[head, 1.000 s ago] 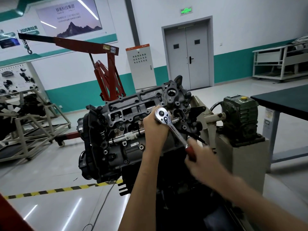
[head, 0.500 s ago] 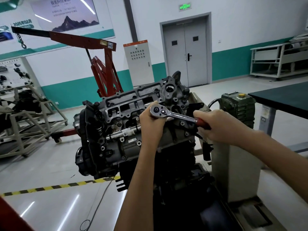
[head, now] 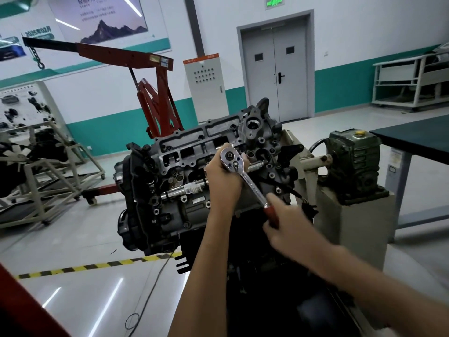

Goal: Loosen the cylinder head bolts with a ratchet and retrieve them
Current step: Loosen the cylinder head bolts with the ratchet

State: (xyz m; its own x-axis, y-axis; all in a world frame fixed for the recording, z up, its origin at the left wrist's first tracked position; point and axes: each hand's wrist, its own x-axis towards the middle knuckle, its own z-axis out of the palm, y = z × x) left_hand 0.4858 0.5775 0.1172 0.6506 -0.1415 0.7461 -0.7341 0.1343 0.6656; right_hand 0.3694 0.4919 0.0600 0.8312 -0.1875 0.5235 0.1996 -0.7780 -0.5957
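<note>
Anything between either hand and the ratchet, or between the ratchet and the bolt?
Nothing visible. The right hand grips the ratchet by its red handle, and the left hand holds its head end against the cylinder head. The bolt is hidden under the ratchet's head.

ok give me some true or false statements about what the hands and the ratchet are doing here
1. The left hand is wrapped just under the head of the ratchet, against the cylinder head. True.
2. The right hand holds the ratchet by its chrome shaft. False: it grips the red handle end.
3. The ratchet's handle points up and left from its head. False: it slants down to the right.
4. The grey double door behind the engine is shut. True.
</note>
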